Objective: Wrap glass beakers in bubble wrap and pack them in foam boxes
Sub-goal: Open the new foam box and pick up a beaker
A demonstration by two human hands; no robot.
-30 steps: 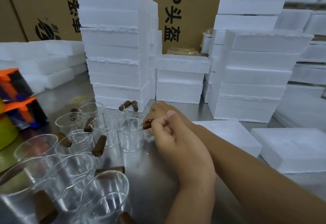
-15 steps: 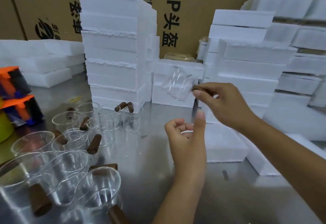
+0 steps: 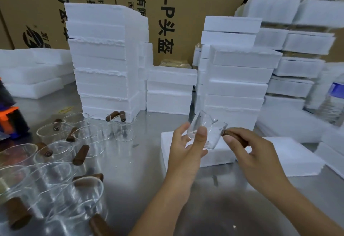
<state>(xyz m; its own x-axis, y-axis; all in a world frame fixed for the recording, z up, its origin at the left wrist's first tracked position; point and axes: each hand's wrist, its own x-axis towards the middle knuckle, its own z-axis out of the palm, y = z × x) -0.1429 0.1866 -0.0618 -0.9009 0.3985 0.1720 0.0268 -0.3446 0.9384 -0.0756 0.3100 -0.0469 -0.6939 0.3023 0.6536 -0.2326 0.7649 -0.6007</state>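
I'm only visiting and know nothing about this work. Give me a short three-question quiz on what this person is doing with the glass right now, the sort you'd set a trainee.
1. True or false: the lifted glass beaker is already wrapped in bubble wrap.
2. Which hand pinches the beaker's brown handle? A) left B) right C) neither
3. Fill in: the other beakers stand on the ___ side of the steel table.

Key
1. False: it is bare glass.
2. B: the right hand pinches the handle, while the left hand grips the glass body.
3. Left.
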